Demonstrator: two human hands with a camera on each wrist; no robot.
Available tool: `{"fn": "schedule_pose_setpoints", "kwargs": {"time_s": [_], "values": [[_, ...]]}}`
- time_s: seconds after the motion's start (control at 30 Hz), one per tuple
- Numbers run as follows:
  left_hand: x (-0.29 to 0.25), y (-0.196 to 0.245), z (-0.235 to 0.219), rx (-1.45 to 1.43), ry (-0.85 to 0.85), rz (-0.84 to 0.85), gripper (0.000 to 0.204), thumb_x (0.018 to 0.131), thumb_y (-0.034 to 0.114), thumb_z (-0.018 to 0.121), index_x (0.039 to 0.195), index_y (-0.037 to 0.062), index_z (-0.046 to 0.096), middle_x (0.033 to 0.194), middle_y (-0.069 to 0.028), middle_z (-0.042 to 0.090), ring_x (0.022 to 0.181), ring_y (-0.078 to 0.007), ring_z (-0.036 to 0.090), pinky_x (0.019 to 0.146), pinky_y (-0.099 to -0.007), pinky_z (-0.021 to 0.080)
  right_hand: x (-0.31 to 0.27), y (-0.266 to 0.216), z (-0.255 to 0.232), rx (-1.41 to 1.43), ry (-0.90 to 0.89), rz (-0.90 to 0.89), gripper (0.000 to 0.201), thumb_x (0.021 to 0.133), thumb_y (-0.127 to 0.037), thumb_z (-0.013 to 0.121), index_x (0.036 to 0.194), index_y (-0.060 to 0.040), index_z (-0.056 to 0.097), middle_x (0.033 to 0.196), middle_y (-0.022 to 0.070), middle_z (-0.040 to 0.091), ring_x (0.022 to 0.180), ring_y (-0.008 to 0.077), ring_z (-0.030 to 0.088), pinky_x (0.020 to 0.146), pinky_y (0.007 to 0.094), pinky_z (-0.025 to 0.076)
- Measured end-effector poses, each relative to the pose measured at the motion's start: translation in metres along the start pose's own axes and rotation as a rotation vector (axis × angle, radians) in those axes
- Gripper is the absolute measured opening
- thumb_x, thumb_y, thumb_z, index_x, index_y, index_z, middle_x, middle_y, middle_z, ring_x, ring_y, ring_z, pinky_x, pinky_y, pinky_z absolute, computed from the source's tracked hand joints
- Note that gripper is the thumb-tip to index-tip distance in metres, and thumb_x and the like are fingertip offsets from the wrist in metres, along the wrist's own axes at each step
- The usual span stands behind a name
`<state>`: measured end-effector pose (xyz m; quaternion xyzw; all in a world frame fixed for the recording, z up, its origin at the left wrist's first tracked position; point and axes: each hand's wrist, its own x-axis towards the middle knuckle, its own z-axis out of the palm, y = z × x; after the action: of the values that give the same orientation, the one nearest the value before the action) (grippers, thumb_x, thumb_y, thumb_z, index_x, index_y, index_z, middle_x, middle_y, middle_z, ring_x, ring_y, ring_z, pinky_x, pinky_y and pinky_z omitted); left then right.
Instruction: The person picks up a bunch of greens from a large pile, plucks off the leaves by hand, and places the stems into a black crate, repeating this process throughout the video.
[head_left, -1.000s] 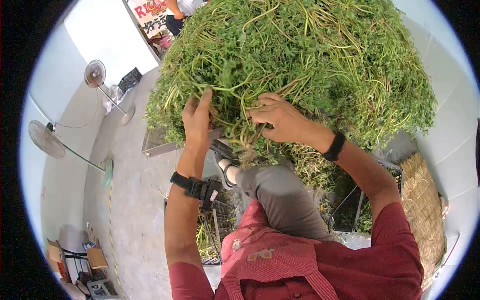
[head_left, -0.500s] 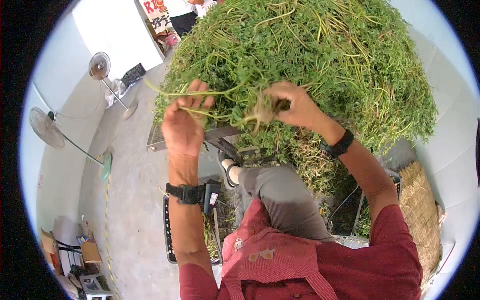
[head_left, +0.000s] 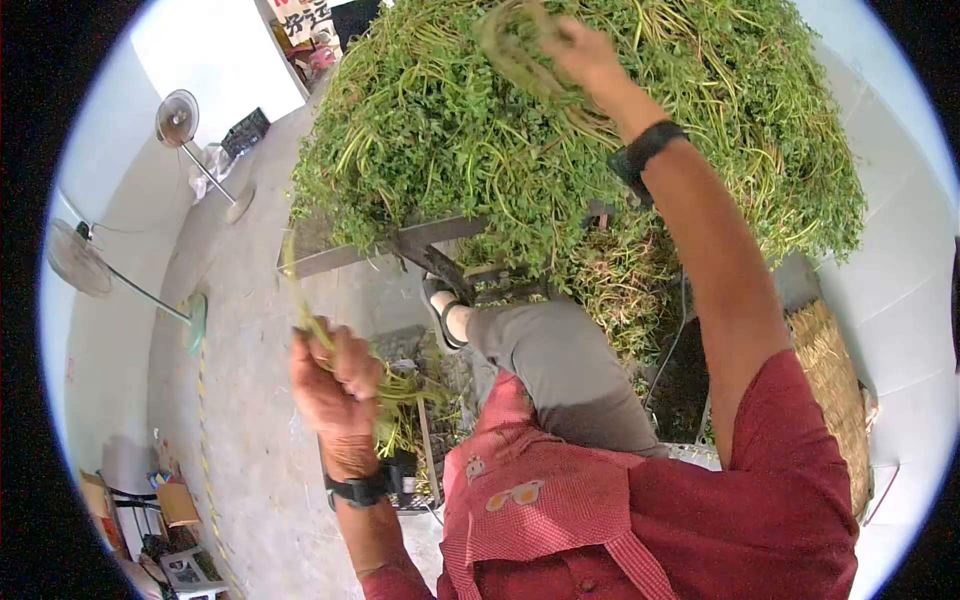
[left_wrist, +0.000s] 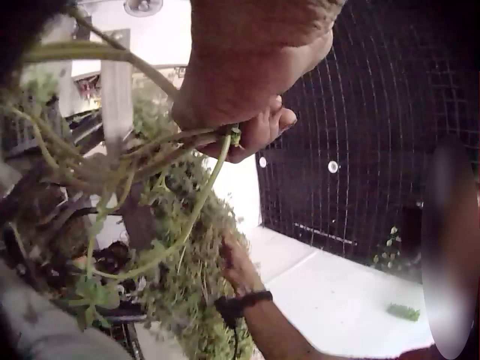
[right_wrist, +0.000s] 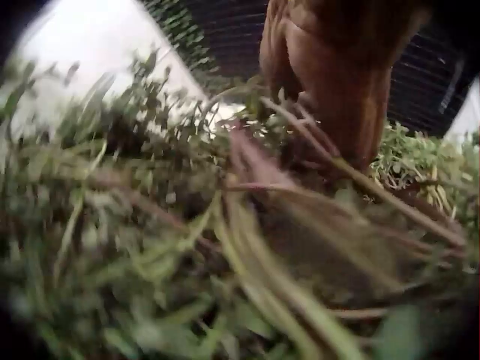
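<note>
A large heap of leafy green stems [head_left: 480, 160] covers the raised table. Low at the left, away from the heap, my left hand [head_left: 335, 375] grips a few long green stems [head_left: 400, 390], their ends sticking out on both sides. The left wrist view shows these stems [left_wrist: 112, 169] curving out of the curled fingers, with leaves at a lower tip. Over the far part of the heap, my right hand [head_left: 590, 65] holds a blurred bunch of stems [head_left: 520, 50]. In the right wrist view the hand [right_wrist: 330, 90] is above tangled stems [right_wrist: 262, 247], its fingertips hidden.
A table edge [head_left: 340, 258] shows below the heap's front. Under it lies a paler pile of stems [head_left: 625, 285]. A black crate [head_left: 325, 465] stands beside my left wrist. Two standing fans [head_left: 178, 118] are at the left, and a woven straw mat [head_left: 830, 400] leans at the right.
My left hand has come down and toward me, away from the heap, with stems in it. My right hand has moved up and forward over the heap with a bunch of stems.
</note>
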<state>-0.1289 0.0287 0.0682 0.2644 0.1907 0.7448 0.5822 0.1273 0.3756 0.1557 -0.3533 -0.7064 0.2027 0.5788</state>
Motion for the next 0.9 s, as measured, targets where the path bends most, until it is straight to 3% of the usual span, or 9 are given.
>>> {"fn": "schedule_pose_setpoints", "kwargs": {"time_s": [0.03, 0.07, 0.13, 0.3, 0.43, 0.53, 0.6, 0.67, 0.9], "values": [[-0.007, -0.014, 0.006, 0.022, 0.144, -0.056, 0.032, 0.095, 0.037, 0.034, 0.074, 0.0137, 0.040, 0.051, 0.0024, 0.027, 0.040, -0.0087, 0.023, 0.033, -0.0230, 0.020, -0.002, 0.011, 0.004, -0.319, -0.245, -0.025, 0.036, 0.076, -0.033, 0.064, 0.103, -0.0096, 0.064, 0.084, 0.0131, 0.065, 0.077, 0.0236, 0.061, 0.071, 0.0346, 0.048], [-0.012, -0.025, 0.006, 0.021, 0.111, -0.093, 0.033, 0.095, 0.038, 0.033, 0.074, 0.0139, 0.040, 0.050, 0.0020, 0.027, 0.040, -0.0090, 0.023, 0.032, -0.0229, 0.020, -0.008, 0.011, 0.005, -0.327, -0.248, -0.014, 0.036, 0.076, -0.033, 0.064, 0.103, -0.0096, 0.064, 0.084, 0.0131, 0.065, 0.077, 0.0236, 0.061, 0.071, 0.0346, 0.048], [-0.017, -0.044, 0.000, 0.004, 0.073, -0.132, 0.034, 0.096, 0.038, 0.032, 0.074, 0.0141, 0.041, 0.049, 0.0017, 0.027, 0.039, -0.0092, 0.023, 0.032, -0.0228, 0.019, -0.013, 0.008, 0.002, -0.485, -0.071, -0.315, 0.035, 0.076, -0.042, 0.060, 0.098, -0.0150, 0.067, 0.078, 0.0154, 0.064, 0.072, 0.0295, 0.062, 0.069, 0.0374, 0.049], [-0.029, -0.066, 0.000, -0.013, 0.079, -0.229, 0.033, 0.095, 0.035, 0.032, 0.071, 0.0147, 0.040, 0.049, -0.0009, 0.033, 0.040, -0.0110, 0.027, 0.034, -0.0235, 0.022, -0.031, -0.025, -0.020, -0.576, -0.005, -0.379, 0.033, 0.075, -0.039, 0.061, 0.097, -0.0163, 0.068, 0.071, 0.0150, 0.063, 0.066, 0.0313, 0.061, 0.066, 0.0380, 0.049], [-0.037, -0.075, 0.007, 0.037, 0.071, -0.236, 0.032, 0.095, 0.034, 0.034, 0.071, 0.0149, 0.040, 0.049, -0.0023, 0.036, 0.041, -0.0117, 0.029, 0.035, -0.0234, 0.024, -0.081, -0.058, -0.020, -0.306, -0.077, -0.309, 0.031, 0.076, -0.037, 0.061, 0.092, -0.0120, 0.069, 0.071, 0.0143, 0.064, 0.063, 0.0253, 0.062, 0.062, 0.0336, 0.049], [-0.041, -0.084, 0.008, 0.073, 0.026, -0.212, 0.031, 0.093, 0.036, 0.036, 0.070, 0.0149, 0.040, 0.050, -0.0034, 0.037, 0.041, -0.0125, 0.030, 0.036, -0.0243, 0.024, -0.122, -0.078, -0.016, -0.331, -0.370, -0.085, 0.032, 0.083, -0.033, 0.061, 0.094, -0.0028, 0.066, 0.076, 0.0053, 0.065, 0.066, 0.0117, 0.058, 0.062, 0.0269, 0.048], [-0.045, -0.087, 0.005, 0.118, 0.023, -0.209, 0.031, 0.092, 0.037, 0.037, 0.070, 0.0138, 0.039, 0.051, -0.0040, 0.039, 0.042, -0.0132, 0.032, 0.037, -0.0251, 0.024, -0.162, -0.098, -0.008, 0.185, -0.582, 0.268, 0.035, 0.086, -0.034, 0.056, 0.091, -0.0006, 0.066, 0.079, 0.0060, 0.065, 0.068, 0.0127, 0.058, 0.060, 0.0256, 0.048], [-0.049, -0.090, 0.014, 0.246, 0.041, -0.163, 0.032, 0.091, 0.038, 0.038, 0.071, 0.0133, 0.039, 0.052, -0.0038, 0.039, 0.042, -0.0132, 0.032, 0.038, -0.0252, 0.024, -0.205, -0.108, 0.000, 0.417, -0.699, 0.301, 0.037, 0.089, -0.034, 0.053, 0.095, 0.0002, 0.064, 0.084, 0.0069, 0.064, 0.072, 0.0135, 0.059, 0.060, 0.0238, 0.048], [-0.070, -0.108, 0.011, 0.636, -0.099, -0.094, 0.018, 0.095, 0.021, 0.041, 0.087, 0.0071, 0.050, 0.079, -0.0068, 0.060, 0.063, -0.0101, 0.052, 0.056, -0.0212, 0.039, -0.287, -0.134, -0.003, 0.708, -0.587, 0.443, 0.032, 0.088, -0.032, 0.056, 0.095, -0.0009, 0.061, 0.078, 0.0034, 0.061, 0.066, 0.0080, 0.056, 0.056, 0.0225, 0.047]]}}
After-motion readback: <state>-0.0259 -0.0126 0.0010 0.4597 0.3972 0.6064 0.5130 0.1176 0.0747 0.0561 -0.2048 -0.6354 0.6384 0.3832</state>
